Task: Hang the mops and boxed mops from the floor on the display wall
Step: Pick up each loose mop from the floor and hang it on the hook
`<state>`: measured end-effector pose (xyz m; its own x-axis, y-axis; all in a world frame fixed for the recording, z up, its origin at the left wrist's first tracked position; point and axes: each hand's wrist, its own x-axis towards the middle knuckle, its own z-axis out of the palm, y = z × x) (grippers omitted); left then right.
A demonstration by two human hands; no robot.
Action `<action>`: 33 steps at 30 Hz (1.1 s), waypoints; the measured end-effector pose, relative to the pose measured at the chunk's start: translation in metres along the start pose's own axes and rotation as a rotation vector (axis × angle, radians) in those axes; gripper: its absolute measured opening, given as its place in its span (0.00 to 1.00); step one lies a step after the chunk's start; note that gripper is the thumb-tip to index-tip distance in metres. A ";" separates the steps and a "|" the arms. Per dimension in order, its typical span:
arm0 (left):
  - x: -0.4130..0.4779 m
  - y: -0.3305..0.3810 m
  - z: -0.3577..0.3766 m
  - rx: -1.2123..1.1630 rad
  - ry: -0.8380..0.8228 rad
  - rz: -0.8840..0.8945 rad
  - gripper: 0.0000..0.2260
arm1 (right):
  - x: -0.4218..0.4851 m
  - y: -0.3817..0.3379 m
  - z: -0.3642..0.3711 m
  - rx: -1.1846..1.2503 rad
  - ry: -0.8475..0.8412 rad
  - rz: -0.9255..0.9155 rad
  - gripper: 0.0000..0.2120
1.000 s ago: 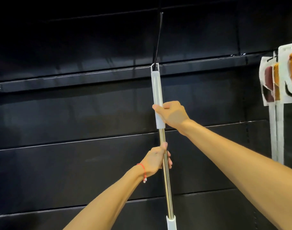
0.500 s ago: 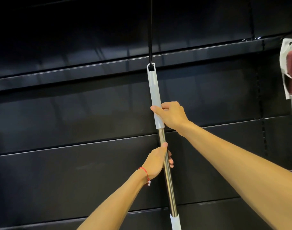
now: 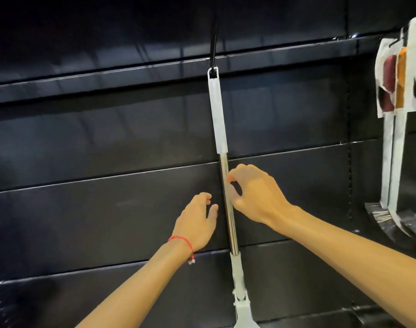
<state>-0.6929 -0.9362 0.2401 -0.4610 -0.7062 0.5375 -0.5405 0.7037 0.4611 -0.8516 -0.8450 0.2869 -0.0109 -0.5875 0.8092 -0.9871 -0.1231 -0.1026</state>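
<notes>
Head view: white-gripped, steel-shafted mop hangs from black hook.

No legible text, brand, number or sign anywhere in view. On the packaging of the boxed mops at the right edge, only patches of maroon, orange and black on white; any lettering there too blurred and too small to make out. Nothing readable on the white sleeve of the mop handle or on the dark panels of the display wall.
</notes>
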 end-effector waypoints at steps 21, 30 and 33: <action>-0.345 -0.015 -0.109 0.841 -0.113 -0.086 0.14 | -0.245 -0.207 -0.018 -0.036 -0.317 -0.320 0.09; -0.540 0.012 -0.126 0.975 -0.084 -0.389 0.10 | -0.389 -0.285 -0.024 0.197 -0.477 -0.471 0.10; -0.616 0.034 -0.121 0.982 -0.093 -0.515 0.14 | -0.441 -0.307 -0.031 0.277 -0.549 -0.537 0.09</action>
<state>-0.3419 -0.4674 0.0101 -0.0502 -0.9282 0.3686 -0.9857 -0.0134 -0.1680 -0.5491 -0.5232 -0.0202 0.6035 -0.6914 0.3971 -0.7593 -0.6504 0.0214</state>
